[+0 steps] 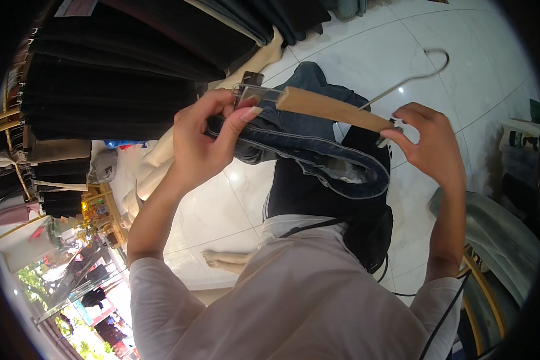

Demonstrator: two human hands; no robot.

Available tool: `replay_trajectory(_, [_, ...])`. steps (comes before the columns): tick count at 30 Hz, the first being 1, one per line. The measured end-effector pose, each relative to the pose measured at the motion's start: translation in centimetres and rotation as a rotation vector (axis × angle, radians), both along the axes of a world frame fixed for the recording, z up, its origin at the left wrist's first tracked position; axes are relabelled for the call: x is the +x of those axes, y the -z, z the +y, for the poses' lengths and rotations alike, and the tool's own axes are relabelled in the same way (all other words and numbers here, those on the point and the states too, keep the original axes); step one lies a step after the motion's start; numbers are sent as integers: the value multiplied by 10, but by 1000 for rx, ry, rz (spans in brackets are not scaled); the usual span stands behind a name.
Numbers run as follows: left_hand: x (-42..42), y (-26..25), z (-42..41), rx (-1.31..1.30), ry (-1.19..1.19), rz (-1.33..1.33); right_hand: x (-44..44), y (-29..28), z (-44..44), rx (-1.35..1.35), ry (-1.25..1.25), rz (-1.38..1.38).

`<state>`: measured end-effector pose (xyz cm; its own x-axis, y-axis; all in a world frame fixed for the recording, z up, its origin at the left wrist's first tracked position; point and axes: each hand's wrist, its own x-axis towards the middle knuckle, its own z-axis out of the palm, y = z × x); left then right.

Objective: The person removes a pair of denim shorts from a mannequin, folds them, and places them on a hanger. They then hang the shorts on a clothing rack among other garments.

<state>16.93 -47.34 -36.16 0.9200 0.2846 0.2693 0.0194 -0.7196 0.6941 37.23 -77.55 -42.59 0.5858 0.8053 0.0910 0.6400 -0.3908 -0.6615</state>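
Note:
A wooden clip hanger [328, 108] with a metal hook [414, 78] is held across both hands, its hook pointing up and right. My left hand [207, 135] pinches the metal clip [250, 92] at the hanger's left end together with the waistband of dark blue denim jeans [310, 144]. The waistband's right part loops loose below the wooden bar, and the legs hang down beyond it. My right hand [425, 137] has thumb and fingers on the clip [389, 132] at the hanger's right end; no cloth shows in that clip.
Dark trousers [112, 90] hang on a rack at the left, near a mannequin's leg [157, 157]. Mannequin feet [225, 258] rest low at the centre left. Denim garments [490, 234] hang over gold rails at the lower right. Folded clothes [519, 153] are stacked at the right.

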Motion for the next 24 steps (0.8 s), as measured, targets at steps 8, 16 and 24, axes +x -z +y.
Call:
replay_trajectory(8, [4, 11, -8, 104, 92, -42, -40, -51, 78, 633, -185, -45])
replay_trajectory(16, [-4, 11, -11, -69, 109, 49, -49, -29, 114, 623, -249, 531])
replay_trajectory(24, [-9, 4, -2, -506, 173, 212, -55, -8, 104, 736, -163, 338])
